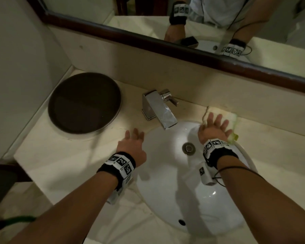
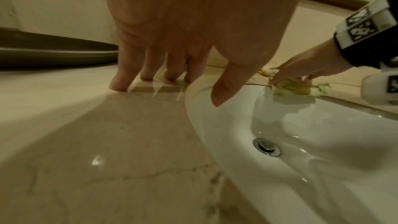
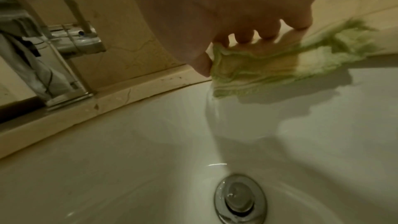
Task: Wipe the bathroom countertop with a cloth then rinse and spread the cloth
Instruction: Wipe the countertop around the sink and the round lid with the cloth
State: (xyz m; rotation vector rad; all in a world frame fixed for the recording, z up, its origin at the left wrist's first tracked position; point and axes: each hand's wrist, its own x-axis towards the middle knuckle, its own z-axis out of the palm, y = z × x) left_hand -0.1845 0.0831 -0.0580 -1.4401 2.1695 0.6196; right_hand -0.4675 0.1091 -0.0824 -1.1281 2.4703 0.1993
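Both hands spread flat: my right hand hides most of the cloth at the sink rim, left hand on counter

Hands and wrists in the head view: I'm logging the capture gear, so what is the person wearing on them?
Bare forearms, no sleeves or gloves. The left hand and the right hand each have a black wristband ringed with white blocks bearing black square markers. A thin black cable loops along the right forearm. No ring is clearly visible.
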